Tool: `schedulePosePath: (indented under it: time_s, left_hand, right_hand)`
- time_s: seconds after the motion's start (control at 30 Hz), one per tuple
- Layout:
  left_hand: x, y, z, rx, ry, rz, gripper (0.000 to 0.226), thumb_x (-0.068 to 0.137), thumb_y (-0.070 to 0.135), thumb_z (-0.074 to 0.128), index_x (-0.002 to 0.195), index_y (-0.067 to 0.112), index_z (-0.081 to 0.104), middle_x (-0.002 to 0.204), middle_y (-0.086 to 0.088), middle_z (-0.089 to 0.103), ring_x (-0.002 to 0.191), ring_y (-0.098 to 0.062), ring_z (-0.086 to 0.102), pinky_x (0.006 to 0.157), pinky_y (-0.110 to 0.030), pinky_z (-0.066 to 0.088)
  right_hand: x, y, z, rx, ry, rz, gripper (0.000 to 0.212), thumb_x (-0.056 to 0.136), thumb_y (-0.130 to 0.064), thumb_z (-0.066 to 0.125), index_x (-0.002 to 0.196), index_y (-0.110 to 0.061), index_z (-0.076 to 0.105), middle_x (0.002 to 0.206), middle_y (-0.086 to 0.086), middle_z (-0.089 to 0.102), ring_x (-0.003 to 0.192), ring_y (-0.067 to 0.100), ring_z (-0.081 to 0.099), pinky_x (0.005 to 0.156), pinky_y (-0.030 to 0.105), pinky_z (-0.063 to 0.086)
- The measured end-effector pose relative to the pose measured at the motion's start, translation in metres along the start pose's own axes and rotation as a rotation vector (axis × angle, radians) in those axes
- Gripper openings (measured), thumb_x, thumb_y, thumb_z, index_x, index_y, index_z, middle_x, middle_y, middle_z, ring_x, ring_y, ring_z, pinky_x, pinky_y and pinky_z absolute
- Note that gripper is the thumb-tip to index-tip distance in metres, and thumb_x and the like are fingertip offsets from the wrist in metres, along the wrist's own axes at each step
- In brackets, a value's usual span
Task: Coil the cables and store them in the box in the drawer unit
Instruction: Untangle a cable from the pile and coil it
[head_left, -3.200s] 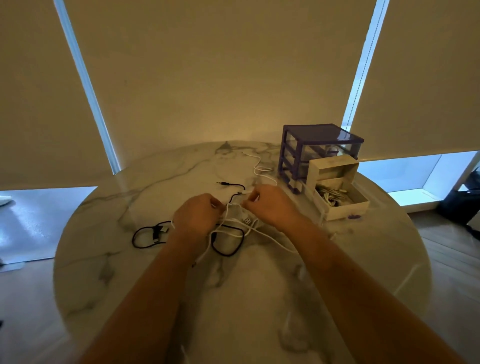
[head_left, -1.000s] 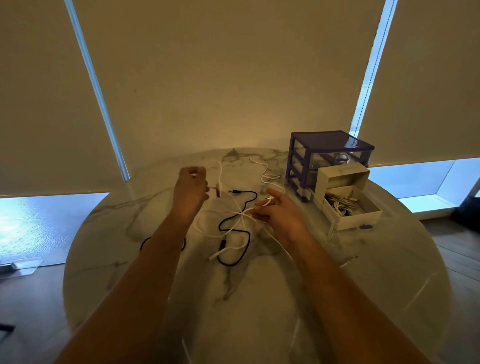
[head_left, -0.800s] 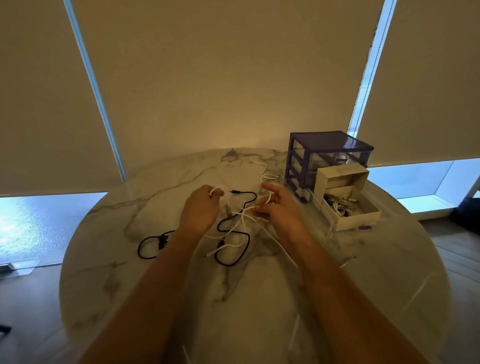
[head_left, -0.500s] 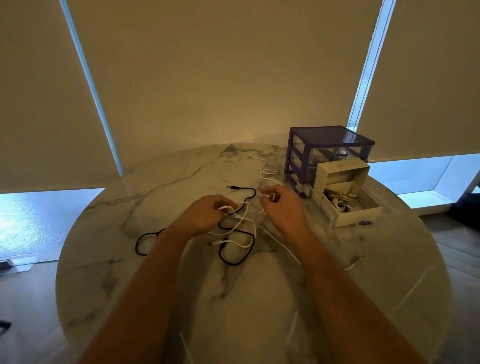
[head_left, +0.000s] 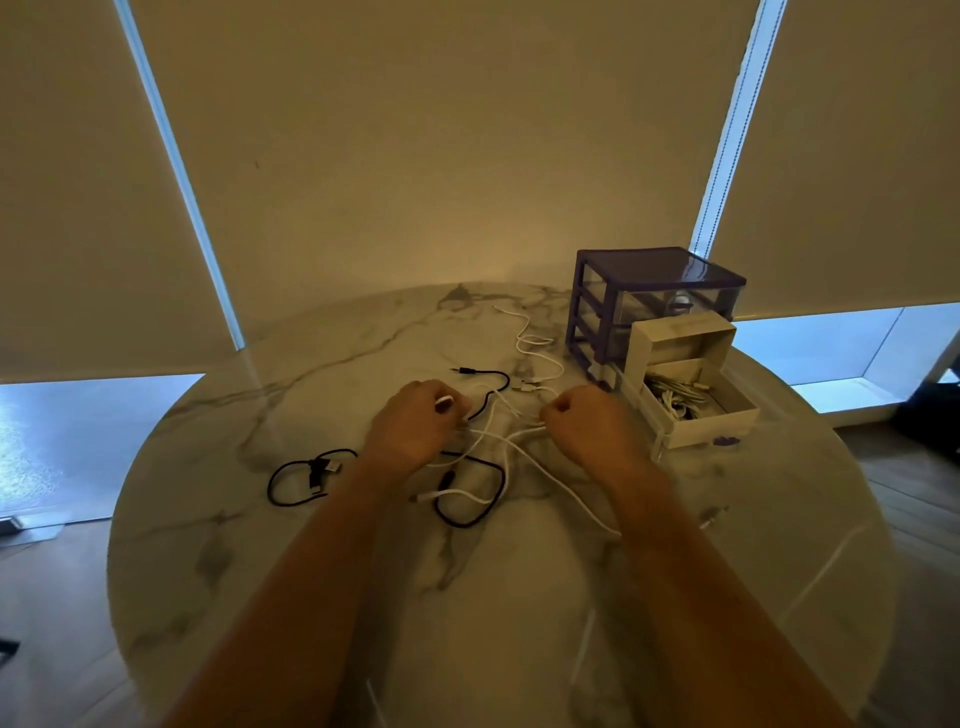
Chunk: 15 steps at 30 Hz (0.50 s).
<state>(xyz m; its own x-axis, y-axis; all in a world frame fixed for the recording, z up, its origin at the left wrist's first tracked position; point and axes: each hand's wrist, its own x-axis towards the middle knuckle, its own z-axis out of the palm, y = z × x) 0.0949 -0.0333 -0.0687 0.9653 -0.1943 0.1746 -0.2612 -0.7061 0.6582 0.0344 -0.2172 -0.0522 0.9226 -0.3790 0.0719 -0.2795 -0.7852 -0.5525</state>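
Note:
Both fists are closed on one white cable (head_left: 563, 486) above the round marble table (head_left: 311, 571). My left hand (head_left: 413, 423) pinches a loop of it; my right hand (head_left: 589, 423) grips a strand that trails toward me. A black audio cable (head_left: 470, 512) lies tangled under the white one. Another white cable (head_left: 537, 348) lies further back, and a short black cable (head_left: 306, 475) sits to the left. The purple drawer unit (head_left: 652, 301) stands at the right, with an open white box (head_left: 691, 392) in its pulled-out drawer holding coiled white cables.
Closed roller blinds (head_left: 415, 130) hang behind the table, with bright window strips at their lower left and right. A dark object (head_left: 932, 415) rests on the wooden floor at the far right. The table's near half holds only my forearms.
My left hand swung out to the left and up with the white cable, then came back beside my right hand. Both hands now sit lower and closer together, fists closed on the cable.

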Motion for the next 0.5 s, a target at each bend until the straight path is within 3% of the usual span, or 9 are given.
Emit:
schedulePosePath:
  time_s: [0.07,0.17,0.23,0.37,0.43,0.5]
  left_hand:
    - [0.001,0.005,0.002,-0.127,0.061,-0.025,0.008,0.094,0.032,0.057,0.099,0.026,0.058,0.108,0.002,0.060,0.098,-0.015,0.060,0.089,-0.037,0.049]
    - [0.001,0.012,0.000,-0.217,0.036,-0.046,0.028,0.097,0.018,0.051,0.124,0.015,0.056,0.111,0.001,0.057,0.099,-0.017,0.058,0.080,-0.027,0.044]
    - [0.002,0.012,0.001,-0.168,0.013,-0.037,0.029,0.098,0.019,0.048,0.123,0.014,0.062,0.115,-0.007,0.064,0.098,-0.024,0.061,0.077,-0.027,0.043]
    - [0.001,0.011,0.004,-0.096,0.034,-0.074,0.027,0.097,0.029,0.053,0.112,0.014,0.069,0.113,-0.009,0.068,0.102,-0.024,0.061,0.079,-0.027,0.041]
    - [-0.001,0.014,0.004,-0.082,0.026,-0.109,0.025,0.096,0.029,0.054,0.107,0.013,0.070,0.109,-0.006,0.068,0.098,-0.019,0.061,0.072,-0.022,0.037]
    - [-0.001,0.017,0.005,-0.071,-0.003,-0.132,0.030,0.097,0.034,0.053,0.103,0.012,0.071,0.097,-0.006,0.068,0.085,-0.018,0.059,0.067,-0.023,0.034]
  right_hand:
    - [0.001,0.000,0.000,0.063,-0.069,-0.032,0.029,0.096,-0.025,0.047,0.107,-0.013,0.070,0.106,0.010,0.068,0.094,0.023,0.061,0.085,0.035,0.049]
    - [0.003,-0.002,0.006,0.124,-0.210,-0.112,0.035,0.098,-0.013,0.043,0.130,-0.012,0.059,0.134,0.009,0.057,0.118,0.023,0.054,0.093,0.023,0.037]
    - [0.004,-0.002,0.014,0.206,-0.230,-0.137,0.038,0.097,-0.010,0.049,0.135,-0.016,0.054,0.138,0.006,0.054,0.123,0.019,0.051,0.091,0.017,0.032]
    - [0.006,-0.004,0.028,0.456,-0.137,-0.123,0.045,0.090,-0.004,0.062,0.132,-0.017,0.055,0.110,0.006,0.070,0.092,0.013,0.064,0.080,0.021,0.048]
    - [0.005,-0.007,0.030,0.651,-0.158,-0.067,0.034,0.086,0.005,0.062,0.114,-0.013,0.058,0.100,0.010,0.072,0.080,0.012,0.067,0.067,0.024,0.054]
    - [0.004,-0.011,0.031,0.737,-0.148,-0.062,0.028,0.083,0.008,0.065,0.095,-0.015,0.054,0.093,0.009,0.072,0.068,0.010,0.066,0.054,0.020,0.049]
